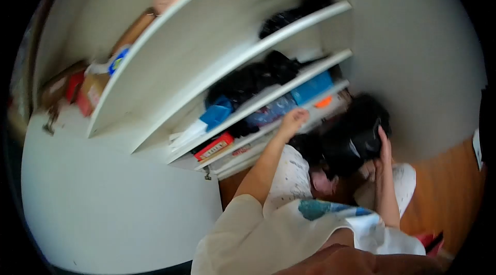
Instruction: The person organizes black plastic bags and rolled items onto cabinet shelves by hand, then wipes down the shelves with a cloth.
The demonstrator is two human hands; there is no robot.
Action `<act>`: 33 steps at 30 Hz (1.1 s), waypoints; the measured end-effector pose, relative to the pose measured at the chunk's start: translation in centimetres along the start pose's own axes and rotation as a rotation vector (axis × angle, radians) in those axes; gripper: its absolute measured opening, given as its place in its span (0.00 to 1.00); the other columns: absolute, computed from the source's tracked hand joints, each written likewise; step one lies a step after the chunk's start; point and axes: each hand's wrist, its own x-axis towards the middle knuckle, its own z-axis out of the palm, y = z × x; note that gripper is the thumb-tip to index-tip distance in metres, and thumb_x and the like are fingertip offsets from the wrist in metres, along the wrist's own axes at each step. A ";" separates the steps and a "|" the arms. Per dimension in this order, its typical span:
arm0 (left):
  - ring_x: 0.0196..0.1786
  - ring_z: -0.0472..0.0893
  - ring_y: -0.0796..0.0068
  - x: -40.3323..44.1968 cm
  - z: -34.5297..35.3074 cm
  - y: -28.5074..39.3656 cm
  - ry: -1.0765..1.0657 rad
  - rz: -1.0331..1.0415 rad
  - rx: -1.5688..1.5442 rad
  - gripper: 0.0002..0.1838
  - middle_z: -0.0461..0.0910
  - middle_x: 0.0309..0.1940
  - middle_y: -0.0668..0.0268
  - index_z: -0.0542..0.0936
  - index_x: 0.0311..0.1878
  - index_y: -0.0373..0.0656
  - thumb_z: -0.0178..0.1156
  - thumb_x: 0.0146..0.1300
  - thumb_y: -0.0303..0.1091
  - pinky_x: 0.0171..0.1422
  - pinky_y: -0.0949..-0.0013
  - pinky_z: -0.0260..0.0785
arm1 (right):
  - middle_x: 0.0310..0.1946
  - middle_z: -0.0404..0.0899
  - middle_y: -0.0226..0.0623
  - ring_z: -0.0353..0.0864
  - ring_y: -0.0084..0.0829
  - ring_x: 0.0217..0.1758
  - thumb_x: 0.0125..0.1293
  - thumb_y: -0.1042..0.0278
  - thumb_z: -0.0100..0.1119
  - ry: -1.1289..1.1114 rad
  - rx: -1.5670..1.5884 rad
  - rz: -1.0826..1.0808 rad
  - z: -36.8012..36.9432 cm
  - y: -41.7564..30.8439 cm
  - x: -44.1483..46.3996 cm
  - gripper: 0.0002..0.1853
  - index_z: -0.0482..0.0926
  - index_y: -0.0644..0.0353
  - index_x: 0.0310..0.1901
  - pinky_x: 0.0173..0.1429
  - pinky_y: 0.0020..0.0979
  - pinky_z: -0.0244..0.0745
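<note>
My right hand (385, 147) grips the right side of a black plastic bag (354, 138), which is bulky and glossy and hangs over my lap. The fingers lie along its side and partly out of sight behind it. My left hand (296, 118) is in front of the lower shelves, near a shelf edge. It is blurred, and whether its fingers hold anything cannot be made out. Close to it are a clear bluish plastic bag (272, 113), a blue packet (312, 88) and an orange item (323, 102) on the shelves.
White cabinet shelves (305, 26) hold more black bags (248, 85), a red box (214, 146) and a blue-and-white packet (216, 114). An open white door (119, 197) stands at left. Small boxes (91, 94) sit on the left shelf. Wooden floor (439, 187) shows at right.
</note>
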 end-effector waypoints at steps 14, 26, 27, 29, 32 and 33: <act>0.50 0.73 0.65 1.2 9.3 -1.7 -0.367 -0.013 0.214 0.37 0.74 0.48 0.54 0.71 0.53 0.33 0.45 0.60 0.64 0.51 0.63 0.65 | 0.48 0.76 0.38 0.74 0.37 0.50 0.56 0.53 0.60 -0.063 0.321 -0.043 -8.3 -1.5 -4.2 0.25 0.72 0.60 0.51 0.57 0.37 0.68; 0.66 0.60 0.58 -5.1 12.5 0.2 -0.402 -0.633 -0.796 0.47 0.61 0.64 0.57 0.64 0.63 0.44 0.50 0.49 0.72 0.67 0.55 0.54 | 0.46 0.77 0.39 0.75 0.37 0.48 0.56 0.53 0.60 -0.017 0.358 -0.038 -6.0 -3.4 -4.8 0.25 0.73 0.60 0.51 0.56 0.37 0.69; 0.60 0.67 0.58 -4.9 12.2 -0.2 -0.367 -0.635 -0.814 0.41 0.67 0.59 0.59 0.65 0.62 0.48 0.51 0.52 0.68 0.62 0.52 0.59 | 0.46 0.77 0.38 0.75 0.36 0.48 0.54 0.54 0.61 -0.024 0.347 -0.036 -6.2 -3.0 -4.7 0.25 0.72 0.60 0.51 0.56 0.36 0.69; 0.59 0.69 0.60 -4.3 11.6 -0.9 -0.373 -0.534 -0.843 0.36 0.69 0.57 0.59 0.67 0.60 0.45 0.55 0.55 0.60 0.62 0.54 0.60 | 0.46 0.77 0.37 0.74 0.35 0.48 0.53 0.55 0.63 -0.027 0.233 -0.004 -6.3 -2.0 -4.8 0.26 0.72 0.60 0.51 0.56 0.35 0.69; 0.51 0.75 0.62 -2.5 10.1 -1.4 -0.373 -0.342 -1.009 0.20 0.76 0.49 0.58 0.73 0.52 0.39 0.59 0.58 0.36 0.58 0.59 0.67 | 0.48 0.75 0.38 0.74 0.34 0.50 0.51 0.57 0.65 -0.094 -0.028 0.021 -5.6 -1.7 -5.4 0.28 0.71 0.61 0.52 0.56 0.33 0.67; 0.49 0.76 0.62 -2.1 9.6 -1.3 -0.334 -0.313 -0.977 0.19 0.76 0.48 0.58 0.73 0.52 0.38 0.59 0.57 0.34 0.57 0.59 0.68 | 0.49 0.74 0.39 0.73 0.34 0.50 0.51 0.58 0.65 -0.133 -0.153 -0.006 -5.0 -1.9 -5.6 0.29 0.70 0.62 0.53 0.56 0.32 0.67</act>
